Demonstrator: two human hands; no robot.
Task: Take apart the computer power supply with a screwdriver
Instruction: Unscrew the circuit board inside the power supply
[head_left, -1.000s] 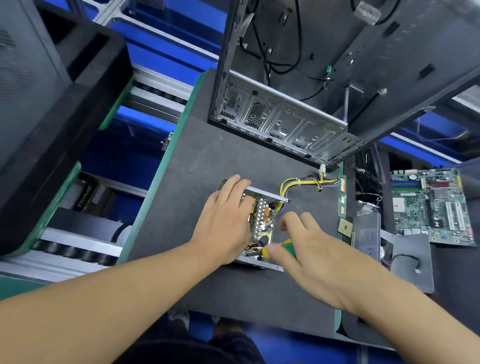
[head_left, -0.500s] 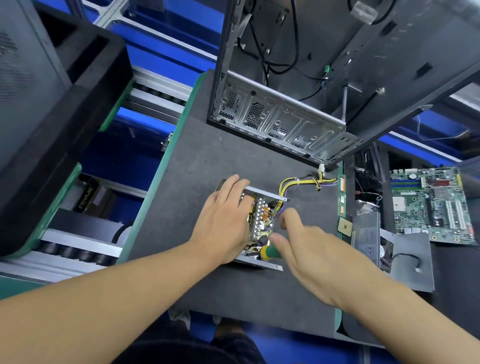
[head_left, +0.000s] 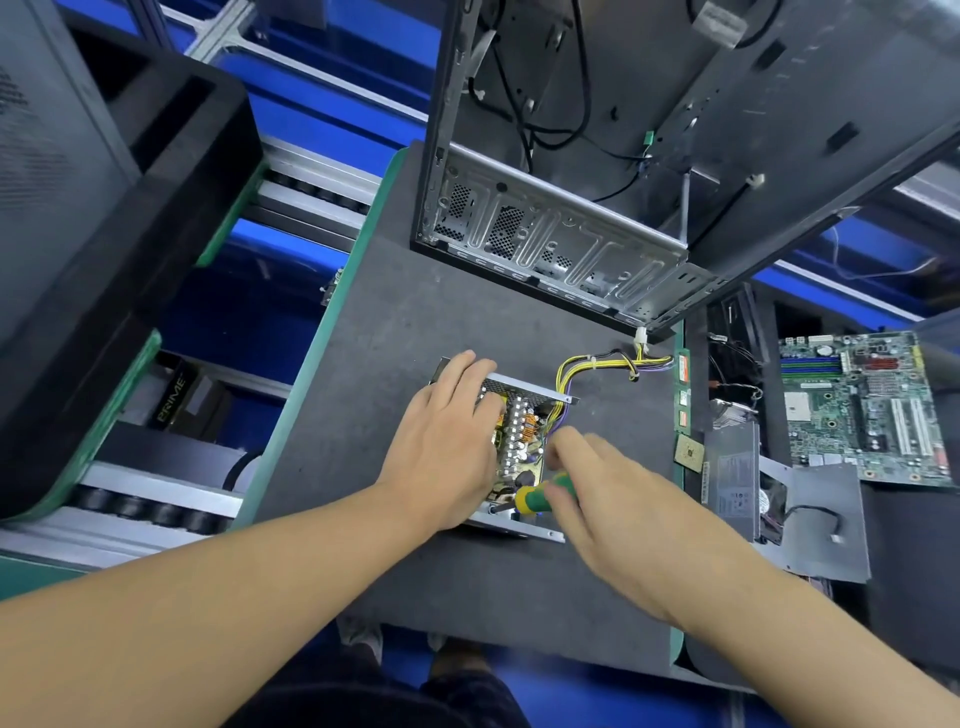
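Closest to us, our two bare forearms reach in over the near edge of the grey table (head_left: 395, 322). Our right hand (head_left: 613, 499) has its thumb and fingers wrapped round the green-and-yellow handle of the screwdriver (head_left: 540, 493). The shaft points left and down into the near end of the power supply (head_left: 524, 431), though the tip is too small to make out. Our left hand (head_left: 447, 441) lies flat on the left side of the unit with the fingers straight, pressing on it and not gripping anything. The power supply sits in the near half of the table, closer to the right edge. Its lid is off, so the board with its white parts and orange coils is showing. A yellow and black cable bundle (head_left: 587, 364) loops out of the far right corner of the unit toward the right edge of the table. Off that edge there's a small square chip (head_left: 689, 451) and, further right, a green motherboard (head_left: 862, 405). At the far edge stands the gutted computer case (head_left: 561, 249), open toward us, with loose black wires hanging inside.
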